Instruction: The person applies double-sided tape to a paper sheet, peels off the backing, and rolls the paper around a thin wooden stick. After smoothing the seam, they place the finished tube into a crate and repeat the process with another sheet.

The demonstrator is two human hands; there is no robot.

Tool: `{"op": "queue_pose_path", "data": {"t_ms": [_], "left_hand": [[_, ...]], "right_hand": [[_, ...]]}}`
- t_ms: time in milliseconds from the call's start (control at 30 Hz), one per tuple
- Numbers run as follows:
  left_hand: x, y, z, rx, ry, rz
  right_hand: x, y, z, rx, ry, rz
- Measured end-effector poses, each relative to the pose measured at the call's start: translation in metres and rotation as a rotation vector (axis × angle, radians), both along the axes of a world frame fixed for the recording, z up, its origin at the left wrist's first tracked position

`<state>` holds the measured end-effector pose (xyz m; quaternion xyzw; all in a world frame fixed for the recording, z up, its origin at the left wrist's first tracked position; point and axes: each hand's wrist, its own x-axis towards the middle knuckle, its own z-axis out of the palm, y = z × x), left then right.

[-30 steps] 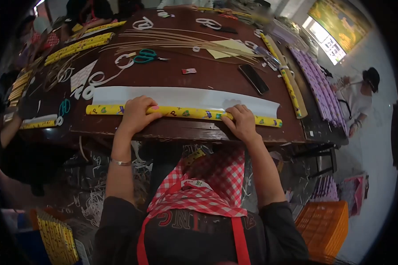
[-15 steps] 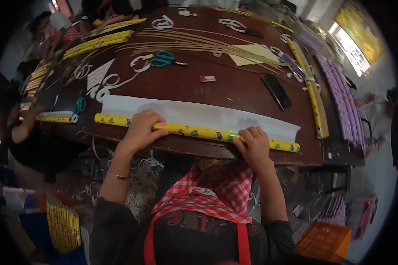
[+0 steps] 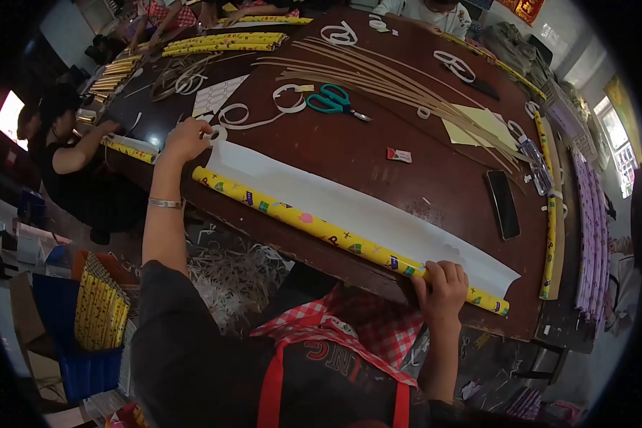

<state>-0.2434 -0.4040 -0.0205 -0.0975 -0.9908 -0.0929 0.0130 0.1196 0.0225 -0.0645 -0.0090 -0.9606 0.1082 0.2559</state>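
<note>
A yellow patterned roll (image 3: 314,227) lies along the table's near edge, with a white strip of its sheet (image 3: 349,203) unrolled behind it. My right hand (image 3: 444,289) is wrapped round the roll near its right end. Beyond the roll's left end, my left hand (image 3: 187,139) is off the roll, its fingers bent together beside a white tape ring (image 3: 217,134). Whether those fingers hold any tape is too small to tell. Green-handled scissors (image 3: 329,100) lie further back on the table.
On the brown table (image 3: 292,157) lie thin brown strips (image 3: 378,68), a black phone (image 3: 503,205), a small red packet (image 3: 399,155) and yellow paper (image 3: 478,125). Purple rolls (image 3: 592,235) stand at the right. A co-worker (image 3: 71,153) sits at the left. A blue crate (image 3: 85,364) holds yellow rolls.
My left hand has let go of the roll and moved left and back to the tape ring. My right hand stays on the roll. The camera view has turned, shifting the table.
</note>
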Motion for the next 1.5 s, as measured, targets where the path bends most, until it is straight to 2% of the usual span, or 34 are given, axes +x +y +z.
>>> {"op": "queue_pose_path", "data": {"t_ms": [67,200,267,300,367,433,500,567,633,700,767,900,933,967,1033,1133,1200,1267,1300,1400,1500], "left_hand": [[-0.007,-0.01,-0.015,0.01,-0.059,-0.107],[-0.021,-0.025,-0.036,0.13,-0.06,-0.134],[-0.025,-0.032,-0.04,0.263,0.178,-0.084],[-0.028,-0.035,-0.037,0.21,0.44,-0.189],[-0.008,-0.002,-0.004,0.442,0.461,-0.237],[0.03,0.052,0.035,0.552,0.33,-0.453],[0.073,0.111,0.056,0.868,0.011,-0.666],[0.096,0.161,0.058,0.952,-0.283,-0.903],[0.115,0.224,0.038,1.2,-0.599,-1.082],[0.143,0.271,0.03,1.306,-1.105,-0.942],[0.153,0.307,0.007,1.325,-1.432,-0.944],[0.169,0.34,-0.023,1.223,-1.692,-0.932],[0.172,0.341,-0.021,1.067,-1.618,-0.979],[0.174,0.341,-0.023,1.047,-1.643,-0.99],[0.174,0.339,-0.026,1.092,-1.613,-1.096],[0.172,0.334,-0.022,1.102,-1.641,-1.107],[0.172,0.332,-0.013,1.109,-1.622,-1.138],[0.173,0.331,-0.004,0.953,-1.505,-1.213],[0.175,0.331,-0.003,0.92,-1.513,-1.152],[0.175,0.332,-0.009,0.844,-1.45,-1.26],[0.182,0.332,-0.014,0.9,-1.403,-1.254]], "right_hand": [[0.0,0.001,0.0,0.015,0.0,-0.001],[0.0,0.001,0.001,0.011,-0.022,-0.004],[0.0,0.001,0.002,-0.008,-0.033,-0.002],[0.0,0.001,0.003,-0.011,-0.031,-0.02],[0.0,0.0,0.006,-0.028,-0.049,-0.004],[0.0,0.001,0.005,-0.033,-0.063,-0.02],[-0.001,0.001,0.006,-0.051,-0.049,-0.001],[0.0,0.0,0.007,-0.057,-0.033,-0.027],[0.0,0.0,0.007,-0.061,-0.004,-0.007],[0.0,-0.001,0.005,-0.064,-0.005,-0.019],[0.001,0.0,0.004,-0.06,-0.008,-0.035],[0.002,0.001,0.003,-0.063,0.012,-0.05],[0.002,0.001,0.004,-0.073,0.019,-0.033],[0.003,0.001,0.003,-0.083,0.026,-0.012],[0.003,0.003,0.001,-0.076,0.041,-0.022],[0.005,0.006,0.003,-0.118,0.112,0.004],[0.009,0.011,0.003,-0.262,0.329,0.075],[0.016,0.019,0.005,-0.402,0.392,0.033],[0.021,0.022,0.0,-0.432,0.419,-0.018],[0.027,0.026,0.0,-0.474,0.389,-0.059],[0.024,0.027,0.004,-0.498,0.339,-0.041]]}}
